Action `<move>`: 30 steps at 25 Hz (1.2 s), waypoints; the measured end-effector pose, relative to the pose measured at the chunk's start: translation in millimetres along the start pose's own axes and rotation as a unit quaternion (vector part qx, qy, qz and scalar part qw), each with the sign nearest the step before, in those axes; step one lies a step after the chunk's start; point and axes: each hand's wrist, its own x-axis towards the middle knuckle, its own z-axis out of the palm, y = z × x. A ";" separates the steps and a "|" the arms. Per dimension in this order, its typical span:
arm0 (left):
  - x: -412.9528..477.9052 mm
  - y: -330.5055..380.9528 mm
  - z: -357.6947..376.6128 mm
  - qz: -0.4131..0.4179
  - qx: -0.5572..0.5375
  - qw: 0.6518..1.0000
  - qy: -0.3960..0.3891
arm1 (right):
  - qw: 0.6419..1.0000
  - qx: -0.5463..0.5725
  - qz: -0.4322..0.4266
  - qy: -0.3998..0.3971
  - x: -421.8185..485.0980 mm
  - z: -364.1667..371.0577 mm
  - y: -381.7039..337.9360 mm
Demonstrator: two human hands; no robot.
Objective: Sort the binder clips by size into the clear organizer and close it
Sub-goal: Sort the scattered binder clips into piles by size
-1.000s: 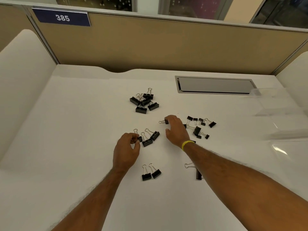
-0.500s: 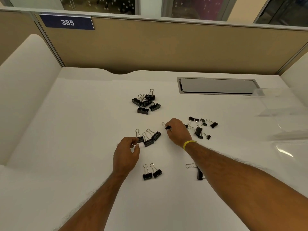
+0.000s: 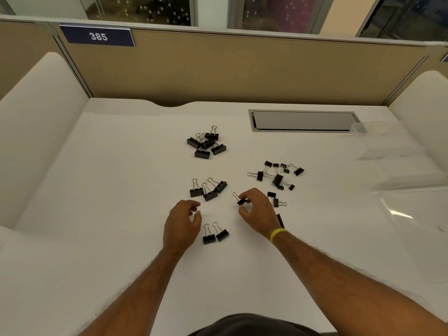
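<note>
Looking down onto a white desk (image 3: 97, 190) inside a cubicle, facing a tan partition panel (image 3: 242, 73) bearing a blue number plate (image 3: 98, 36) (reading 385). Flanking both sides: curved white dividers (image 3: 36, 117). Sitting recessed at the back right, a grey cable hatch (image 3: 303, 120). Showing dim glass windows (image 3: 145, 8) above.

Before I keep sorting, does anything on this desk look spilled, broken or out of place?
Nothing stands out. The binder clips lie in loose groups on the desk, the far pile heaped, none visibly damaged; the right hand pinches one clip.
</note>
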 end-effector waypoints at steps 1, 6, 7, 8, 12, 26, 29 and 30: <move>-4.1 -0.1 -0.1 0.000 -0.002 1.000 -0.001 | 1.000 0.002 0.004 0.002 -8.8 -0.3 0.3; -26.6 1.0 0.7 0.008 -0.008 1.000 -0.012 | 1.000 -0.018 0.000 -0.003 -61.0 -2.9 4.3; -31.7 1.5 1.3 0.010 -0.008 1.000 -0.015 | 1.000 -0.023 -0.009 -0.007 -72.2 -4.1 5.3; -36.0 1.8 2.0 0.011 -0.007 1.000 -0.018 | 0.999 -0.029 -0.019 -0.010 -82.0 -5.0 6.6; -52.0 4.7 5.9 0.026 0.006 0.999 -0.030 | 0.997 -0.051 -0.047 -0.014 -113.7 -7.7 11.7; -65.4 19.6 25.8 0.121 0.046 0.991 -0.029 | 0.998 -0.028 -0.050 -0.001 -145.2 -29.6 31.9; -58.0 25.1 29.0 0.117 0.070 0.990 -0.030 | 0.997 -0.034 -0.066 0.038 -119.8 -39.5 33.0; -54.4 27.3 30.3 0.117 0.077 0.990 -0.031 | 0.996 -0.037 -0.071 0.046 -105.9 -44.4 33.3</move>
